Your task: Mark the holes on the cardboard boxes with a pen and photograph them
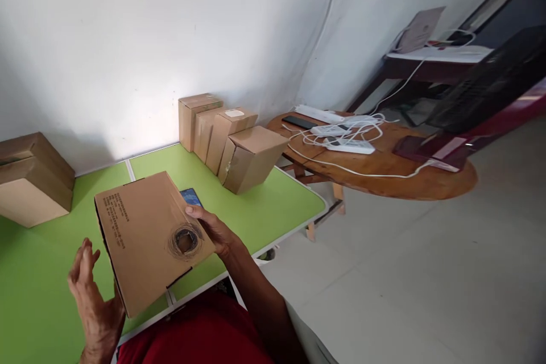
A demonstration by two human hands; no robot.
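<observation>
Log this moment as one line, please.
Right hand: holding cardboard box | left hand: open, at opposite edge, contact unclear | box: over green table, dark-ringed hole near right hand

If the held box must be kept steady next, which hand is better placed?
Probably the right hand: its thumb lies on the cardboard box, near the dark-ringed hole. The left hand has its fingers spread beside the opposite edge; whether its palm touches is unclear.

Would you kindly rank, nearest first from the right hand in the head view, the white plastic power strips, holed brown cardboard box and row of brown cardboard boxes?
1. Holed brown cardboard box: in the right hand.
2. Row of cardboard boxes: beyond, near the wall.
3. White power strips: farther right, on the wooden table.
</observation>
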